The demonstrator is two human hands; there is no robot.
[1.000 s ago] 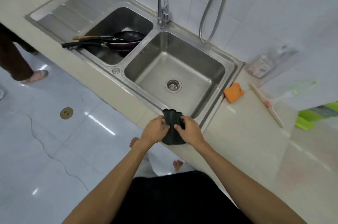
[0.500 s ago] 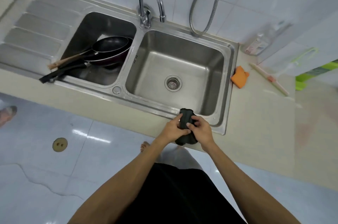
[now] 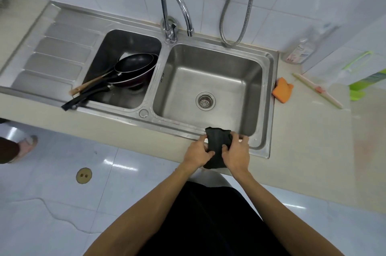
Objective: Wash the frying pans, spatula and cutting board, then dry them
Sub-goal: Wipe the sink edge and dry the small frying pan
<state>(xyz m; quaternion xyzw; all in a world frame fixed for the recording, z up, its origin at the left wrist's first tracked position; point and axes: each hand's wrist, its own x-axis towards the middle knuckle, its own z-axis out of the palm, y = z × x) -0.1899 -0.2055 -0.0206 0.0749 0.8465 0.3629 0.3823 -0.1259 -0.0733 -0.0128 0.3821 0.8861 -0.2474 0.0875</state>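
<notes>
Two dark frying pans (image 3: 133, 67) lie stacked in the left sink basin (image 3: 117, 99), their black handles sticking out over the front rim. A wooden-handled utensil (image 3: 87, 86) lies with them. A white edge, perhaps the cutting board (image 3: 124, 55), shows behind the pans. At the front rim of the right basin (image 3: 250, 80), my left hand (image 3: 197, 154) and my right hand (image 3: 237, 154) both grip a folded black cloth (image 3: 218, 143) between them.
A chrome faucet (image 3: 175, 9) stands between the basins, a metal hose (image 3: 240, 5) hangs on the tiled wall. An orange sponge (image 3: 282, 92), a squeegee (image 3: 317, 90) and a clear bottle (image 3: 300, 51) sit on the counter at right. Another person's foot (image 3: 25, 147) is at left.
My view has swung left and squared up to the sink. Both hands keep hold of the black cloth at the right basin's front rim, working it slightly.
</notes>
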